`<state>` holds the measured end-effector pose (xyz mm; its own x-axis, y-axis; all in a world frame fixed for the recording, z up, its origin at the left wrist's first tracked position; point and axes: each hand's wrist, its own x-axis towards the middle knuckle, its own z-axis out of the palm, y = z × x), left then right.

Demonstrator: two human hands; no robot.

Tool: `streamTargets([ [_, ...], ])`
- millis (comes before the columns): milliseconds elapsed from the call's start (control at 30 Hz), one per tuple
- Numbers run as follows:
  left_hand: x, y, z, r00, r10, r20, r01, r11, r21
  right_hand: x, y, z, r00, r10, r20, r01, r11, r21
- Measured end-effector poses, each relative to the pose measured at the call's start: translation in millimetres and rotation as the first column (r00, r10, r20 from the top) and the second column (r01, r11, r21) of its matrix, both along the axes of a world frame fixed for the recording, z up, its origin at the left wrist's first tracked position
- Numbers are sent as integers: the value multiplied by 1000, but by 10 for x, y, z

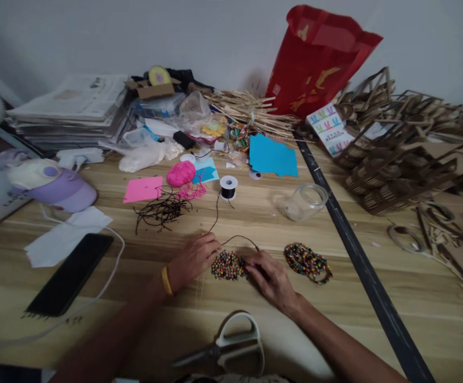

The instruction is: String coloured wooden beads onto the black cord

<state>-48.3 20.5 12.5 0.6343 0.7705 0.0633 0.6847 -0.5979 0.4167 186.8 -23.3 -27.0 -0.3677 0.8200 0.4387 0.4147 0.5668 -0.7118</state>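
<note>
A small pile of multicoloured beads (228, 266) lies on the table between my hands. To its left, my left hand (199, 256) is closed on a thin black cord (237, 237), which arches over above the beads. At the pile's right edge, my right hand (270, 277) has its fingertips pinched at the cord's other end; whether a bead is also in them is hidden. From my left hand the cord runs back toward a white spool (228, 188) wound with black cord. Right of my right hand rest several strung bead bracelets (308, 263).
Scissors (231, 346) lie near the front edge, a phone (70, 274) with a white cable at left. A glass jar (306, 202), cut black cords (163, 210) and pink yarn (181, 174) sit farther back. Brown woven baskets (390, 175) crowd the right, beyond a dark strip (359, 266).
</note>
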Motion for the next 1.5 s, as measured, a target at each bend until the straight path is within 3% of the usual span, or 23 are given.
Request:
streamTargets([
  [267, -47, 9, -81, 1000, 28, 3, -28, 999, -33, 1, 15, -22, 1000, 15, 11, -15, 1000, -1],
  [667, 13, 37, -73, 971, 86, 221, -44, 981, -191, 16, 35, 19, 999, 26, -46, -29, 998, -50],
  [900, 48, 86, -95, 978, 93, 185, -56, 979, -196, 2, 71, 65, 994, -43, -105, 27, 989, -147],
  [1133, 74, 118, -70, 990, 6, 141, 17, 987, -160, -39, 83, 135, 985, -102, -142, 68, 971, -229],
  [1300, 89, 127, -42, 995, -30, 92, 42, 989, -142, -54, 117, 193, 958, -188, -216, 82, 903, -422],
  [1500, 131, 104, -3, 999, -11, 48, 17, 993, -119, -93, 214, 280, 906, -256, -337, -49, 728, -684],
])
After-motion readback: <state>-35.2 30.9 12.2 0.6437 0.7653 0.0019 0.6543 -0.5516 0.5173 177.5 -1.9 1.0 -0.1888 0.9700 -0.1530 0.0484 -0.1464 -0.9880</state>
